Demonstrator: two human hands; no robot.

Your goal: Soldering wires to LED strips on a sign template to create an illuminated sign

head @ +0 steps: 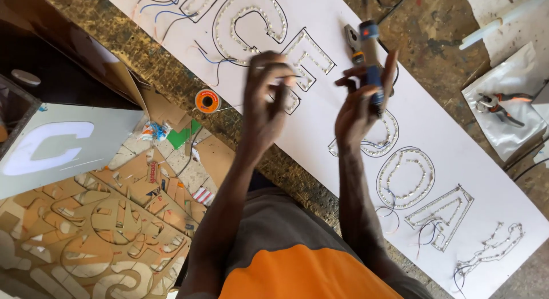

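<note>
From the head camera I see the person's two hands raised above a long white sign board (434,133) that runs across the rough worktop (143,42) from far left to near right. The right hand (360,107) has its fingers closed around a slim tool with a blue and dark handle (370,53), held upright above the middle of the board. The left hand (266,96), just left of it, has its fingers pinched together on a thin strand of wire (274,67); the motion blur keeps me from telling more about it.

On the board lie outlined letters (406,176) filled with rows of small lights, with thin blue and dark wires (166,13) trailing from them at the far left and near right. A pair of pliers (351,39) rests on the board just behind the tool. An orange spool of solder (207,100) sits on the worktop left of the board. Further right, red-handled pliers (497,104) lie on a silvery sheet. To the near left, cardboard offcuts with cut-out letters (108,230) cover the floor beside a pale panel bearing one white letter (48,147).
</note>
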